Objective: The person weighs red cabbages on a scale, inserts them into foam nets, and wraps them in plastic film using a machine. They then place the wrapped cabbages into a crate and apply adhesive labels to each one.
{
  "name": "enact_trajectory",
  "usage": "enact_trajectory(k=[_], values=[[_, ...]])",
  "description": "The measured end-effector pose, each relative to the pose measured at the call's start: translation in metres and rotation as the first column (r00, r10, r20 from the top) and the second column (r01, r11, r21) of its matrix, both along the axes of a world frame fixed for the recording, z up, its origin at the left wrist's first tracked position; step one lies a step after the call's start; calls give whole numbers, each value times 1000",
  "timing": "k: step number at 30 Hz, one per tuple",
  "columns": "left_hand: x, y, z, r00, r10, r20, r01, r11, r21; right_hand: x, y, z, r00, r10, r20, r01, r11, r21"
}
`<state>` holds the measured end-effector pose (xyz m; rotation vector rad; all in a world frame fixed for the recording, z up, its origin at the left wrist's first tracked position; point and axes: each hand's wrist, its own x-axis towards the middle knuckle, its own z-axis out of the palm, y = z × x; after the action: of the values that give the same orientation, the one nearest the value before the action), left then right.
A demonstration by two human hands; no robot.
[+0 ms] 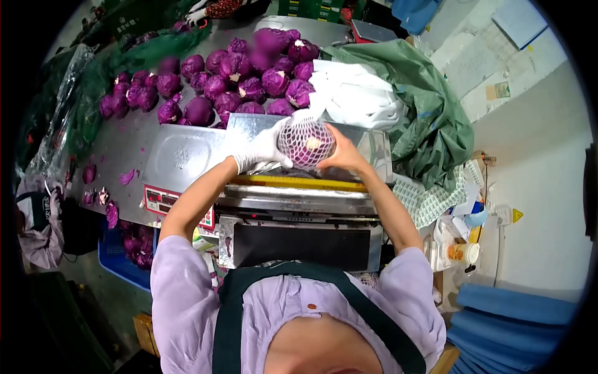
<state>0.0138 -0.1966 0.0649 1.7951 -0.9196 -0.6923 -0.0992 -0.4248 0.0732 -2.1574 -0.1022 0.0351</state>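
Observation:
Between my two hands is a red cabbage (299, 144) in a white foam net, its pale stem end facing me. My left hand (265, 149), in a white glove, grips its left side. Bare fingers of my right hand (342, 151) press against its right side. Under and behind it lies the metal top of a wrapping machine (249, 124), with a yellow strip (299, 182) along the front. A heap of red cabbages (233, 68) covers the metal table beyond. White foam nets (358, 96) lie piled behind my right hand.
A weighing scale (187, 149) stands at left, with loose purple leaves (126, 177) beside it. Below is a blue crate (121, 265) of purple trimmings. Green sacking (430, 118) hangs at right. Another person's gloved hand (197, 15) shows at the top.

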Motion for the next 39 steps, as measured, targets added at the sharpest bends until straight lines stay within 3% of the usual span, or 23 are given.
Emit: enact_trajectory(k=[3, 5, 7, 9, 12, 13, 16, 18, 19, 20, 21, 22, 23, 25, 27, 29, 30, 31, 33, 34, 35, 37, 39], values=[[-23, 9, 8, 948, 9, -317, -106, 951, -290, -20, 13, 17, 999, -8, 32, 2, 983, 185], [-65, 34, 47, 907, 13, -421, -92, 981, -168, -61, 31, 29, 991, 6, -136, 41, 941, 337], [-116, 67, 61, 952, -97, -290, 103, 995, 4, -120, 51, 26, 983, 136, -122, -108, 972, 210], [-155, 98, 28, 687, -30, -726, 203, 967, 152, -172, 84, 7, 836, 252, -488, 134, 769, 625], [-196, 105, 14, 21, 81, -997, 133, 988, 83, -200, 116, -33, 455, 447, -770, 617, 466, 635], [-193, 109, 0, 95, 75, -993, 212, 973, 94, -204, 117, -38, 498, 359, -789, 603, 511, 613], [-195, 121, -6, -24, -11, -1000, 183, 983, -15, -212, 116, -33, 529, 309, -790, 595, 529, 605], [-200, 132, 5, 106, 82, -991, 148, 984, 97, -236, 125, -38, 720, -73, -690, 498, 746, 441], [-202, 143, 8, 190, 199, -961, 152, 961, 229, -254, 134, -42, 826, -245, -508, 423, 865, 270], [-209, 144, 16, 279, 86, -956, 108, 987, 120, -267, 145, -32, 878, -396, -270, 443, 885, 144], [-215, 158, 5, 711, 140, -689, 70, 961, 268, -276, 154, -28, 842, -499, -205, 530, 835, 146], [-224, 155, 39, 977, 62, -204, 23, 919, 392, -284, 160, -33, 830, -516, -212, 542, 835, 90], [-229, 165, 29, 988, -36, 149, -15, 945, 326, -291, 166, -38, 810, -540, -229, 561, 827, 32], [-239, 164, 28, 986, 108, 123, -145, 927, 347, -289, 177, -29, 781, -624, -14, 623, 778, 88], [-230, 178, -26, 933, 269, 239, -290, 955, 57, -287, 170, -39, 650, -748, -136, 732, 568, 376], [-213, 147, -8, 840, 535, -88, -521, 842, 144, -284, 160, -43, 528, -847, -70, 800, 467, 377], [-196, 148, -22, 867, 386, 316, -452, 876, 168, -283, 153, -52, 468, -882, -55, 850, 432, 302], [-175, 149, -41, 729, 168, 664, -391, 898, 203, -283, 149, -67, 410, -911, -36, 891, 392, 228], [-168, 129, -63, 628, -7, 778, -456, 807, 376, -281, 148, -96, 387, -850, 357, 920, 385, -79], [-167, 116, -82, 551, -150, 821, -414, 805, 425, -282, 148, -105, 518, -753, 406, 854, 431, -291], [-179, 92, -79, 666, -232, 709, -321, 769, 553, -282, 150, -110, 542, -723, 428, 837, 416, -356], [-162, 98, -156, 586, -235, 775, -107, 926, 361, -280, 155, -111, 541, -694, 475, 838, 400, -370], [-201, 66, -102, 790, -59, 611, -52, 985, 162, -274, 155, -120, 449, -641, 623, 893, 334, -301]])
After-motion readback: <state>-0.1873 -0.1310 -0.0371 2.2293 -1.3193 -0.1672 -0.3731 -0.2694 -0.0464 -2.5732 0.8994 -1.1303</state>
